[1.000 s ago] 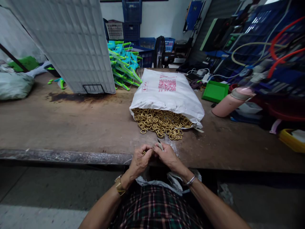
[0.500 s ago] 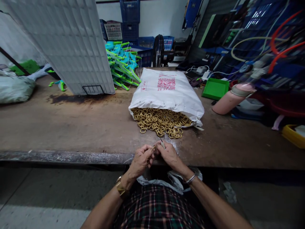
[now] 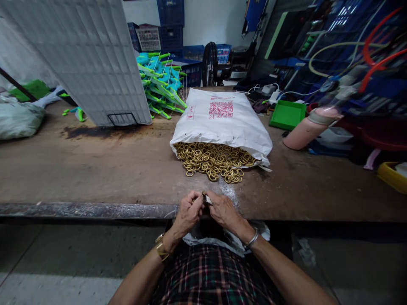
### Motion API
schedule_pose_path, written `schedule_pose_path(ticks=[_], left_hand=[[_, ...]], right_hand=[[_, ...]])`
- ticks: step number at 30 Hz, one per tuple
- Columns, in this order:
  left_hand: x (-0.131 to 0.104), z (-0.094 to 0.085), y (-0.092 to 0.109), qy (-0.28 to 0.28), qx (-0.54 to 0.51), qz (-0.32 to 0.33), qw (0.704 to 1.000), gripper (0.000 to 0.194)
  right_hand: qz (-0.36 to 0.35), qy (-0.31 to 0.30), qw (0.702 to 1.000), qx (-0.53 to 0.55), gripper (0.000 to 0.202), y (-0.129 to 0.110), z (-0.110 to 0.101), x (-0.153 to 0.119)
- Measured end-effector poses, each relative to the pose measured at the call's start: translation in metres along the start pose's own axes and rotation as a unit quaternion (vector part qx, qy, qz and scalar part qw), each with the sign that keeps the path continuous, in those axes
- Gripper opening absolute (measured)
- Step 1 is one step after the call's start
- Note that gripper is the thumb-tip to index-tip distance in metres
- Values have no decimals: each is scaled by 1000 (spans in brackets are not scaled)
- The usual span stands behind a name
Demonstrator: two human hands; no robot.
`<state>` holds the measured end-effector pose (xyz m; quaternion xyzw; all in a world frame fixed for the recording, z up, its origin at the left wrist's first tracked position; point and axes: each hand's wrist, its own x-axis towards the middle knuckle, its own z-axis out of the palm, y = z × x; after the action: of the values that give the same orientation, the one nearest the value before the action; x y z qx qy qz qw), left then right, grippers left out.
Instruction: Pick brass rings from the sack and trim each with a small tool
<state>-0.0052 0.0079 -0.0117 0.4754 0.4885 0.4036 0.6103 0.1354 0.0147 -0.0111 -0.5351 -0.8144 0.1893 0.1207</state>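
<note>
My left hand (image 3: 188, 214) is closed in a pinch above the table's front edge, holding a small golden ring (image 3: 204, 193) that is mostly hidden by the fingers. Right against it, my right hand (image 3: 224, 210) grips a small pale-handled tool (image 3: 208, 200) with a dark blade-like tip, which points at the ring. Whether the tip touches the ring is too small to tell. Just beyond both hands, many loose golden rings (image 3: 210, 163) spill from the mouth of a white sack (image 3: 219, 123) with red print, lying on its side.
A brown wooden table (image 3: 95, 169) spans the view. At the left stands a tall white ribbed panel (image 3: 101, 63), with green and blue plastic pieces (image 3: 163, 84) behind it. To the right are a green tray (image 3: 288, 114), a pink bottle (image 3: 310, 131) and a yellow container (image 3: 392, 178).
My right hand has turned, so the tool's tip, which pointed up and away, now points left toward the ring at my left fingers. The view has shifted slightly.
</note>
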Motion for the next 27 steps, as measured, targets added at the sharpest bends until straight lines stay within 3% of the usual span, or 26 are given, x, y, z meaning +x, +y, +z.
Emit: schedule_pose_path(ticks=[3, 6, 8, 12, 17, 21, 27], left_hand=[[-7, 0, 7, -23, -4, -3, 1000, 32], [-15, 2, 19, -85, -33, -27, 996, 32], [-16, 3, 23, -103, -97, -45, 989, 32], [-9, 3, 16, -69, -252, -80, 962, 32], [-4, -3, 3, -50, -298, -102, 948, 26], [-3, -8, 4, -61, -327, -128, 934, 22], [4, -10, 8, -64, -378, -158, 910, 20]], right_hand=[[23, -21, 999, -21, 28, 4, -3, 4], [87, -16, 994, -58, 22, 12, -7, 12], [118, 21, 990, -77, 20, 19, -10, 18], [160, 122, 976, -80, 19, 31, -13, 31], [161, 117, 975, -102, 15, 36, -9, 41], [153, 120, 976, -101, 12, 40, -6, 42], [102, 142, 982, 67, 18, 41, -11, 33]])
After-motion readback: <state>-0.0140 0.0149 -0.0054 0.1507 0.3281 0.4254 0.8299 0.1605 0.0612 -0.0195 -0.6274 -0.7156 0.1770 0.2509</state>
